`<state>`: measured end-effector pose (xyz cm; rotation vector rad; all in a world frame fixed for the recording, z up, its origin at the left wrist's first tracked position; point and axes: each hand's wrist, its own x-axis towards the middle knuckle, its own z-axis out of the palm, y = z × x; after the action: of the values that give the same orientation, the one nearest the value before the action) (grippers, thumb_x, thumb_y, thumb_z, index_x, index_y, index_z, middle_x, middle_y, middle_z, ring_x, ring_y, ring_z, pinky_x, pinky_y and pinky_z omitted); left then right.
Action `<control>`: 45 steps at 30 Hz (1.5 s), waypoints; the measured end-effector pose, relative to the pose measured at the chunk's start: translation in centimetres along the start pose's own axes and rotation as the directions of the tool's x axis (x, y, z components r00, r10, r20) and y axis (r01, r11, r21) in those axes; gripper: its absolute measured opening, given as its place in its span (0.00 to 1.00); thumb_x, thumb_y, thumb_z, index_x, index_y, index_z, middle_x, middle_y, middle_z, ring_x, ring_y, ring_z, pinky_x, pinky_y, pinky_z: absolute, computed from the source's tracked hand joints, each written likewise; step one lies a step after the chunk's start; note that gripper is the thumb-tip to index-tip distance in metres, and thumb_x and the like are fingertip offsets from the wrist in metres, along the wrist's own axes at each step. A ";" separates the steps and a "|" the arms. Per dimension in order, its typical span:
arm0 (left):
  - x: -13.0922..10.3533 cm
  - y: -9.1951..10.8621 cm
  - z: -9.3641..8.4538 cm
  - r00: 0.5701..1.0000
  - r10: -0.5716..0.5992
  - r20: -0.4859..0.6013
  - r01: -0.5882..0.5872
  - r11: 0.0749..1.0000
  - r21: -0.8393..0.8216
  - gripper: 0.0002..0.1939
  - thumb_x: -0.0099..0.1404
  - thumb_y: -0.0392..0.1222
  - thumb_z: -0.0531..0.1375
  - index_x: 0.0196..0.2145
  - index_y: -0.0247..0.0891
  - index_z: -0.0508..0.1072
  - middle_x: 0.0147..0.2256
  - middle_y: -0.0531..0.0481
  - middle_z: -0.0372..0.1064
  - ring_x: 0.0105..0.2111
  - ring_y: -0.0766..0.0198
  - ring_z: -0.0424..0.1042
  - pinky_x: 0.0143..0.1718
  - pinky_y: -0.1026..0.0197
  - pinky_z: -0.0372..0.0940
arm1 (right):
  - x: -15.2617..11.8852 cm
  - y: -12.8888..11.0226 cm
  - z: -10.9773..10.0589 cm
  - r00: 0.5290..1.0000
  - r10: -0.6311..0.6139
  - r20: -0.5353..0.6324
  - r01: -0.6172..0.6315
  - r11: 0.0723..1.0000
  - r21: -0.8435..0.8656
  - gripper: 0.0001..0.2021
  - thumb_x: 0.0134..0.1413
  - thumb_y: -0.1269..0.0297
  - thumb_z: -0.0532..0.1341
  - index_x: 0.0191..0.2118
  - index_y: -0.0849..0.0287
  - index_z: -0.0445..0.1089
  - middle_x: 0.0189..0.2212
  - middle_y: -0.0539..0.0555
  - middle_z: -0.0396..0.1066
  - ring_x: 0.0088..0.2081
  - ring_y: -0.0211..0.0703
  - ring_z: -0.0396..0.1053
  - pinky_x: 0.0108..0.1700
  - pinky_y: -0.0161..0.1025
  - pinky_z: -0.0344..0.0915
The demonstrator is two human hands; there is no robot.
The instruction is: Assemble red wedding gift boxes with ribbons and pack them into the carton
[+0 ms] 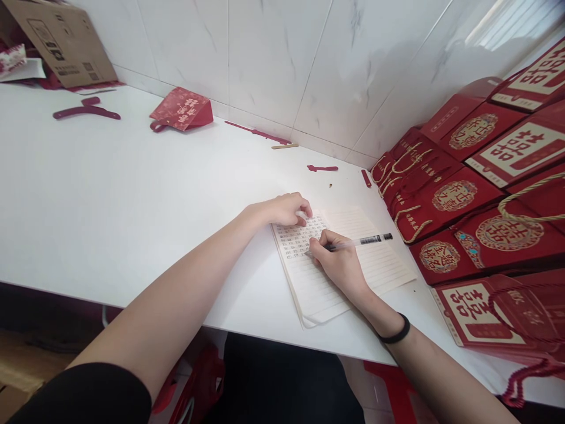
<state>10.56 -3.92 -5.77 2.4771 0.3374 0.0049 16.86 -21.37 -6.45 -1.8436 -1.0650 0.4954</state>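
A lined notebook lies tilted on the white table, with rows of small handwriting on the upper part of its left page. My right hand is closed around a pen, its tip on the page at the lowest written row. The pen has a clear barrel and a dark cap end pointing right. At the notebook's top left edge rests my left hand, fingers loosely bent and apart, holding nothing. A black band circles my right wrist.
Red gift boxes and bags with rope handles are stacked along the right. A small red gift box and dark red strips lie toward the tiled wall. A cardboard box stands far left. The white table ends in front of me.
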 end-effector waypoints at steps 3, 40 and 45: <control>0.0 0.0 0.0 1.000 0.000 -0.001 0.000 1.000 0.005 0.16 0.58 0.44 0.57 0.45 0.43 0.71 0.49 0.48 0.63 0.46 0.60 0.65 0.46 0.62 0.61 | 0.0 0.0 0.0 1.000 -0.005 0.000 0.005 1.000 0.002 0.15 0.47 0.65 0.56 0.16 0.56 0.51 0.11 0.44 0.56 0.17 0.33 0.52 0.21 0.32 0.50; 0.1 -0.2 0.3 0.996 0.054 -0.067 -0.059 0.995 -0.080 0.15 0.54 0.39 0.61 0.41 0.37 0.75 0.43 0.45 0.68 0.43 0.55 0.68 0.46 0.58 0.62 | 1.1 0.8 -1.2 0.981 0.179 -0.077 -0.130 0.896 0.424 0.18 0.48 0.57 0.59 0.19 0.55 0.49 0.12 0.44 0.50 0.14 0.31 0.43 0.16 0.33 0.38; 0.6 -1.7 1.0 0.917 -0.214 -0.335 0.014 0.859 -0.511 0.10 0.49 0.38 0.64 0.33 0.36 0.76 0.30 0.49 0.72 0.31 0.62 0.71 0.35 0.64 0.66 | 3.1 2.5 -4.0 0.925 0.134 -0.356 0.002 0.935 0.355 0.19 0.46 0.46 0.61 0.26 0.58 0.60 0.16 0.45 0.58 0.16 0.31 0.50 0.15 0.28 0.45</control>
<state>10.81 -3.10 -7.58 1.9180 0.5726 0.4761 22.50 -21.39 -6.36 -1.5756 -0.6093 0.3265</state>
